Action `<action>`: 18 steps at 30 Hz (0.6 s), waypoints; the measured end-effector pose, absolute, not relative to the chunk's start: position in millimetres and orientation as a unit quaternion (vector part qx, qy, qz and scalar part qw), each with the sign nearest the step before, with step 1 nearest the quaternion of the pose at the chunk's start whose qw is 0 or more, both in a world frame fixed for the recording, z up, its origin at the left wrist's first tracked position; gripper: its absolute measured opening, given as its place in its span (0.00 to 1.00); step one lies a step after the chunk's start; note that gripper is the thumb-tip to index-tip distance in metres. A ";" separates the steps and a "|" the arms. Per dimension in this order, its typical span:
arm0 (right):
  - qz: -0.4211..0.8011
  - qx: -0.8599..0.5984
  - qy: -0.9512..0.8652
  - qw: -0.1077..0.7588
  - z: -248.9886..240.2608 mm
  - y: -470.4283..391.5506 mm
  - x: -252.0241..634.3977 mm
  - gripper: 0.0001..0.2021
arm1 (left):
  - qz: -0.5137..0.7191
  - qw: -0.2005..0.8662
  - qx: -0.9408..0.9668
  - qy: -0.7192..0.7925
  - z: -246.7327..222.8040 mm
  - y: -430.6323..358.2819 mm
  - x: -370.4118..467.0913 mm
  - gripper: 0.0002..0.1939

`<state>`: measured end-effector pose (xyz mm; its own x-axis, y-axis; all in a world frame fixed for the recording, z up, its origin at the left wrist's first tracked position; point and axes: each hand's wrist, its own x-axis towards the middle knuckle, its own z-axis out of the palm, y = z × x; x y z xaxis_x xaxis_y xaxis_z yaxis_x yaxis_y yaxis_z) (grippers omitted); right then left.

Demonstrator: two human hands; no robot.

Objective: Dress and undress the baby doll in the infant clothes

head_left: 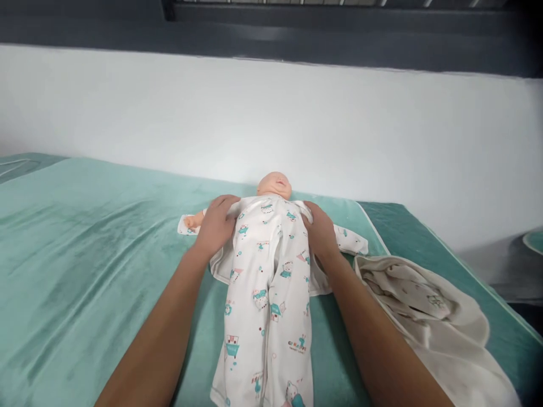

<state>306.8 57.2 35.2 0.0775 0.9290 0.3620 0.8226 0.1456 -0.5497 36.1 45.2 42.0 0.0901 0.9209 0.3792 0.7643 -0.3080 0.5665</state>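
A baby doll (275, 183) lies on its back, its head toward the wall. White printed baby pants (263, 271) are spread over its body, legs pointing at me. At the waist, my left hand (218, 223) is closed on the pants' left edge. My right hand (321, 230) grips the opposite edge, fingers curled round the cloth. Beneath the pants lies a matching baby shirt (221, 265), its sleeves stretched to both sides. The doll's hand (193, 221) shows beside the left sleeve; the right sleeve (351, 241) reaches past my right wrist. The doll's torso and legs are hidden.
A crumpled cream cloth (449, 333) lies at the right, close to my right forearm. A light green sheet (93, 254) covers the surface, with a darker green strip (390, 226) on the right. Behind stands a white wall (271, 113) under a dark ledge (271, 42).
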 end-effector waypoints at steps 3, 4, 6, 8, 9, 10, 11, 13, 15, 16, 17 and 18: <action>0.041 -0.659 -0.685 0.308 26.9 64.2 314.6 0.22 | 0.432 0.204 0.740 0.474 61.7 32.3 59.6 0.17; 0.037 -0.675 -0.673 0.300 25.5 64.6 320.0 0.22 | 0.434 0.224 0.747 0.450 67.9 29.9 68.5 0.17; 0.040 -0.713 -0.635 0.295 25.3 64.2 330.0 0.23 | 0.412 0.235 0.774 0.418 79.8 29.8 87.2 0.16; 0.043 -0.737 -0.605 0.297 27.1 63.2 335.6 0.23 | 0.352 0.209 0.814 0.411 91.5 36.4 107.2 0.15; 0.043 -0.742 -0.598 0.300 28.3 62.6 336.5 0.22 | 0.308 0.187 0.833 0.419 97.5 41.6 118.1 0.15; 0.043 -0.744 -0.594 0.303 29.4 61.9 336.5 0.22 | 0.256 0.163 0.848 0.434 103.4 47.6 129.8 0.15; 0.044 -0.745 -0.592 0.304 30.5 61.3 336.0 0.21 | 0.194 0.141 0.860 0.451 108.9 53.9 142.5 0.15; 0.052 -0.749 -0.587 0.303 32.2 60.1 334.9 0.21 | 0.050 0.111 0.872 0.474 116.8 66.3 170.3 0.12; 0.063 -0.750 -0.584 0.303 33.6 59.3 335.4 0.20 | -0.080 0.088 0.869 0.480 118.2 77.7 198.7 0.10; 0.068 -0.750 -0.584 0.304 34.2 59.0 336.3 0.20 | -0.122 0.077 0.865 0.481 116.1 83.0 211.7 0.10; 0.074 -0.750 -0.583 0.303 34.7 58.9 337.4 0.20 | -0.135 0.069 0.865 0.479 112.5 87.8 223.3 0.12; 0.080 -0.750 -0.583 0.301 35.1 58.9 338.6 0.20 | -0.142 0.063 0.866 0.475 108.0 92.4 232.9 0.14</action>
